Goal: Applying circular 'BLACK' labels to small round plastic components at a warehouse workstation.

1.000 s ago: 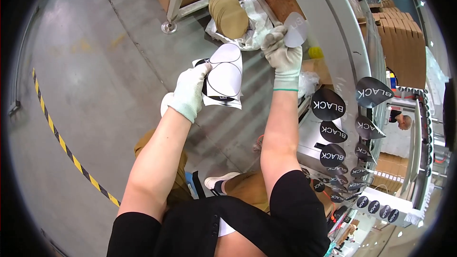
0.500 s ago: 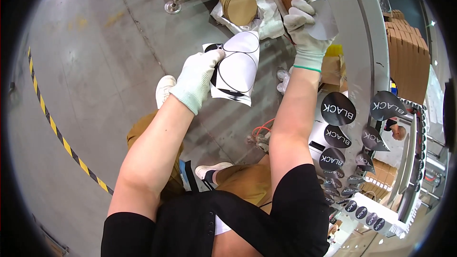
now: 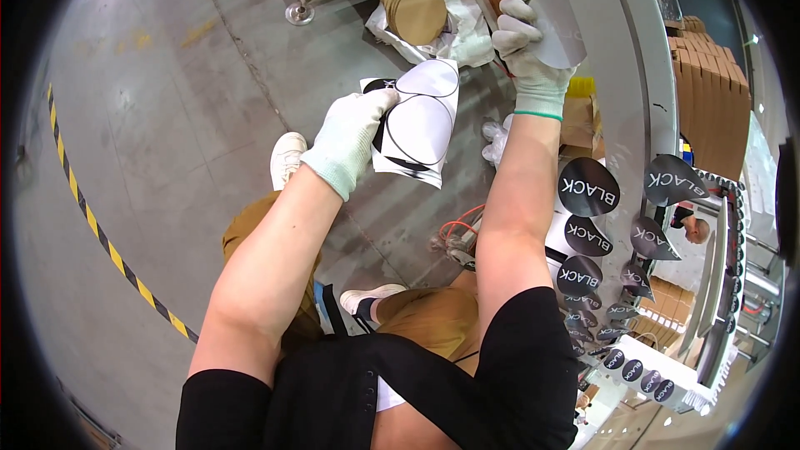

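My left hand (image 3: 357, 129), in a white knitted glove, is closed on the edge of a white label sheet (image 3: 421, 129) with round outlines and black patches, held above the floor. My right hand (image 3: 523, 42), gloved too, reaches out at the far right beside the machine's grey frame. A round grey label (image 3: 558, 31) lies against its thumb side; the thumb is hidden behind it and the fingers are partly curled. Several black round labels (image 3: 589, 186) with white lettering stand in rows along the machine to the right of my right forearm.
A stack of round brown discs (image 3: 414, 4) sits on white wrapping (image 3: 462, 25) beyond my hands. Brown cartons (image 3: 708, 104) are stacked at the right. A metal leg foot (image 3: 300, 13) stands on the floor. Yellow-black tape (image 3: 98, 237) curves along the left. Red cable (image 3: 458, 229) lies below.
The label sheet and my left hand have shifted slightly right and down. My right hand with the round grey label has moved a little left and up. Both holds look the same.
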The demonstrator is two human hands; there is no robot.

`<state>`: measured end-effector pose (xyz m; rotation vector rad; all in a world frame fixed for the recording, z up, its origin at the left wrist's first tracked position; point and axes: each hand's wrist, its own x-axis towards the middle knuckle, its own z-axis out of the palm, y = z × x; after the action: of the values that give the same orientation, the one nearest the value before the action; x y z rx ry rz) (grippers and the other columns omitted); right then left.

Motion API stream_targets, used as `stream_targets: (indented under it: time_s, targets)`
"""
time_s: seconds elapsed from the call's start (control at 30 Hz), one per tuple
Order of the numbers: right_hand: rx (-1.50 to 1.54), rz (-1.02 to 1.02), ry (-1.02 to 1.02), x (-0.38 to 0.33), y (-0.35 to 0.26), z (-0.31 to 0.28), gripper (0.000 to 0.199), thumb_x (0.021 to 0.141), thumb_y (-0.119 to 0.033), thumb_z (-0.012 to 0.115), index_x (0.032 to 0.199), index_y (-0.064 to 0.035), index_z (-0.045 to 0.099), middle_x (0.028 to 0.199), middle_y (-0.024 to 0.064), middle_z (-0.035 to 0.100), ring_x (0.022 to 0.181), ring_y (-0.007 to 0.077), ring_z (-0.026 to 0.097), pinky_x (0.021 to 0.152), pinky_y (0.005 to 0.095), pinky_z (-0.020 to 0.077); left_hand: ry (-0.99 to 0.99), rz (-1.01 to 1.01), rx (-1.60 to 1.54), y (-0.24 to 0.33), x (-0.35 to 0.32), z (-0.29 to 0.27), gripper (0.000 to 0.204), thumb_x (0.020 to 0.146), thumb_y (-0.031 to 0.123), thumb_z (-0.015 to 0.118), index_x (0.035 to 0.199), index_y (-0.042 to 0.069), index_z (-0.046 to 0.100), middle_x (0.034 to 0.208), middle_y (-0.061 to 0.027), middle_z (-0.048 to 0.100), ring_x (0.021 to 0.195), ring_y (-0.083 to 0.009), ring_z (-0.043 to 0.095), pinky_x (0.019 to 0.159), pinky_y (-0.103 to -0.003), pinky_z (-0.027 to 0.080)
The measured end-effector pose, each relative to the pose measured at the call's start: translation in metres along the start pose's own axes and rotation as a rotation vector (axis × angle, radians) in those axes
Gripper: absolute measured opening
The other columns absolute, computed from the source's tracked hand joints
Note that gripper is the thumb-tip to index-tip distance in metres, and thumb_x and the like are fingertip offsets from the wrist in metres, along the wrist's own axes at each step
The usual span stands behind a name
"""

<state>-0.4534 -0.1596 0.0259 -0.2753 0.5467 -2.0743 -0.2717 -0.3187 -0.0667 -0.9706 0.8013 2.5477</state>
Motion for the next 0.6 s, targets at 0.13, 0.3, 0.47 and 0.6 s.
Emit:
stream_targets:
  time_s: [0.13, 0.3, 0.47, 0.6]
  targets:
    - [-0.187, -0.067, 0.087, -0.002, 0.000, 0.000, 0.087, 0.075, -0.048, 0.061, 0.131, 0.0124, 0.032, 0.098, 0.0155, 0.053, 0.073, 0.0189, 0.050, 0.074, 0.0347, 0.0473, -0.007, -0.001, 0.000, 0.000, -0.004, -0.001, 0.024, 0.085, 0.019, 0.061, 0.100, -0.001, 0.057, 0.087, -0.0101, 0.063, 0.072, -0.0192, 0.063, 0.064, -0.033, 0.054]
    - [-0.421, -0.250, 0.388, -0.023, 0.028, -0.017, 0.081, 0.078, -0.054, 0.056, 0.127, 0.0087, 0.040, 0.109, 0.0201, 0.056, 0.091, 0.0278, 0.058, 0.087, 0.0405, 0.0483, -0.041, -0.004, 0.011, 0.000, -0.009, -0.001, 0.023, 0.081, 0.017, 0.063, 0.093, -0.002, 0.058, 0.082, -0.0089, 0.062, 0.068, -0.0168, 0.061, 0.061, -0.031, 0.052]
    - [-0.575, -0.386, 0.684, -0.110, 0.089, -0.031, 0.044, 0.095, -0.044, 0.044, 0.110, -0.0052, 0.059, 0.097, 0.0053, 0.064, 0.087, 0.0165, 0.061, 0.079, 0.0325, 0.0494, -0.333, 0.061, 0.128, -0.009, -0.014, 0.018, 0.022, 0.082, 0.018, 0.063, 0.088, -0.003, 0.061, 0.079, -0.0057, 0.062, 0.066, -0.0122, 0.058, 0.060, -0.027, 0.049]
    - [-0.674, -0.329, 0.876, -0.183, 0.146, 0.019, 0.046, 0.096, -0.042, 0.044, 0.118, -0.0025, 0.054, 0.106, 0.0081, 0.061, 0.093, 0.0181, 0.059, 0.083, 0.0339, 0.0474, -0.396, 0.234, 0.633, -0.031, -0.030, 0.035, 0.024, 0.084, 0.023, 0.064, 0.085, 0.000, 0.063, 0.079, -0.0018, 0.061, 0.070, -0.0080, 0.053, 0.063, -0.025, 0.044]
